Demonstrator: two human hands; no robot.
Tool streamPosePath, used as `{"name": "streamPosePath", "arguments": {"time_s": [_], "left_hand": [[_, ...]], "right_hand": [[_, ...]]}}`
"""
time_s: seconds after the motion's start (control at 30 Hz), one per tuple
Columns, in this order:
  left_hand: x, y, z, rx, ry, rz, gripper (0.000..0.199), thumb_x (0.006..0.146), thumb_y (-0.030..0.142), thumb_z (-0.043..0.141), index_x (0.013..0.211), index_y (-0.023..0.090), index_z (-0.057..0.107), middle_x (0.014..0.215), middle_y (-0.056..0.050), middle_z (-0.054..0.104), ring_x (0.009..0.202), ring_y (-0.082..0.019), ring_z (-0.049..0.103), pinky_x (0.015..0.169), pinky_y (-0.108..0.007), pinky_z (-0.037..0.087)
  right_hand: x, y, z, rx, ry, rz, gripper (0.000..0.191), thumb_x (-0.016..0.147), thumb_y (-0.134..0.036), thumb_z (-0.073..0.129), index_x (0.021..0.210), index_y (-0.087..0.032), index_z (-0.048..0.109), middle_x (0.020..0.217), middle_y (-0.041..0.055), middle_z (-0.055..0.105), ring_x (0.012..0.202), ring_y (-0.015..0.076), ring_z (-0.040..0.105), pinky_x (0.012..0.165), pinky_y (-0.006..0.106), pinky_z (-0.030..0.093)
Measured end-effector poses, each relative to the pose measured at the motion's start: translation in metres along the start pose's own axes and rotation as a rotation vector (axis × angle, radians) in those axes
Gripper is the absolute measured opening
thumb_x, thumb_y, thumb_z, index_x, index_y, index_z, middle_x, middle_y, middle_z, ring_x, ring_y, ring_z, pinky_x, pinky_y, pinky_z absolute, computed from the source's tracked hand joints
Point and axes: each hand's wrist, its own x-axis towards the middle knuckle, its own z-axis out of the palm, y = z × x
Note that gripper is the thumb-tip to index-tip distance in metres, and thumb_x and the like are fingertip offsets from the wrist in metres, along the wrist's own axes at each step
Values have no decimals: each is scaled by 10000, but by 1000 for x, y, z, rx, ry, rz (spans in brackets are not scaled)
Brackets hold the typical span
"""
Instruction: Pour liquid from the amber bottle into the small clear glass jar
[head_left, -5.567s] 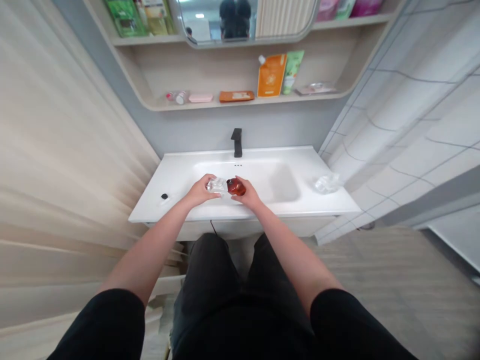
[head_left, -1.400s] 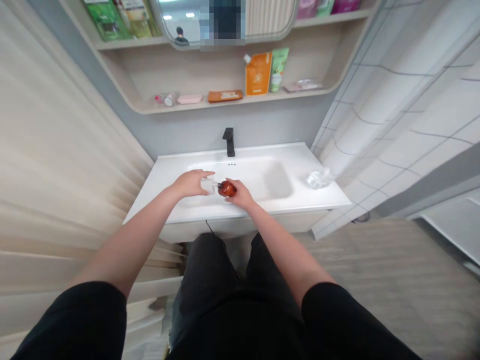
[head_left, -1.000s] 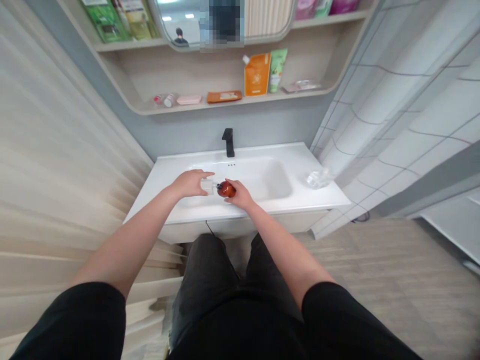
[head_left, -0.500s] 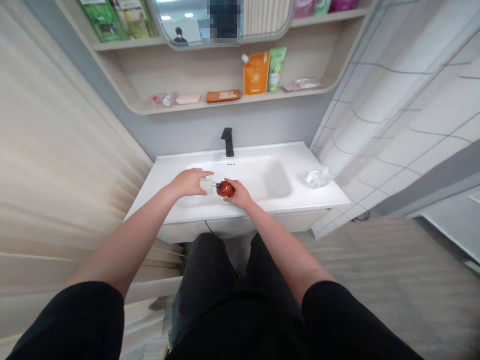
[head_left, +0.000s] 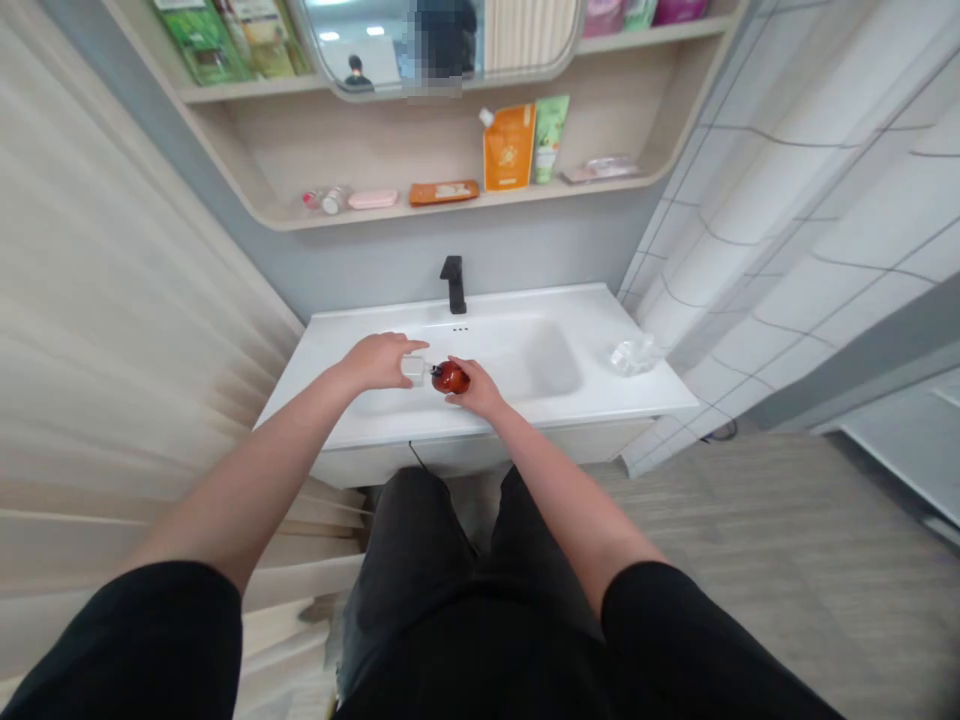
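My left hand (head_left: 381,361) is closed around a clear bottle (head_left: 413,371), with the fingers on its far side and the thumb on the near side. Close to its right end, my right hand (head_left: 478,388) grips a glossy amber bottle (head_left: 449,378) tilted toward the clear one. A small black part (head_left: 436,371) sits at the amber bottle's left end, meeting or nearly meeting the clear bottle's mouth. Both bottles are held over the white sink basin (head_left: 559,360); what is inside them cannot be made out.
Behind the basin stands a black faucet (head_left: 454,285). Crumpled clear plastic (head_left: 634,355) lies on the counter's right end. Above, a shelf (head_left: 300,219) carries an orange pouch (head_left: 508,147), a green tube (head_left: 551,140) and an orange packet (head_left: 444,193). A curtain (head_left: 112,300) hangs at left.
Both hands keep their grips and the bottles stay end to end. The whole view has shifted very slightly; little else differs.
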Motion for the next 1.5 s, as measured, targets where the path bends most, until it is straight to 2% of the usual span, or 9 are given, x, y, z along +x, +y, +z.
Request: {"name": "streamPosePath", "arguments": {"time_s": [0.5,0.7,0.87,1.5], "left_hand": [[11,3,-13,56,-27,34,958,766,517,864,1660,365,556,1431,-90,730,1313,-369,674,1106,-413,498],[16,4,-17,66,-37,29,965,757,552,877,1655,406,556,1415,-80,731,1314,-372,667,1095,-416,502],[17,7,-23,93,-31,60,931,770,500,858,1648,382,570,1380,-87,738,1289,-366,672,1081,-413,510],[29,19,-40,132,-38,91,899,753,477,867,1610,375,615,1346,-100,743,1303,-392,657,1101,-437,491]], "right_hand": [[1,5,1,28,36,-27,993,670,-228,941,1599,-312,600,1410,93,684,1312,341,679,1213,525,516],[1,3,0,37,40,-1,990,673,-237,941,1597,-329,599,1407,84,685,1303,346,682,1197,534,527],[2,3,0,57,55,-12,983,658,-238,952,1581,-281,616,1388,106,697,1283,351,690,1197,532,523],[3,5,-1,93,94,-3,980,669,-255,957,1583,-289,605,1418,104,701,1307,351,678,1196,540,528]]}}
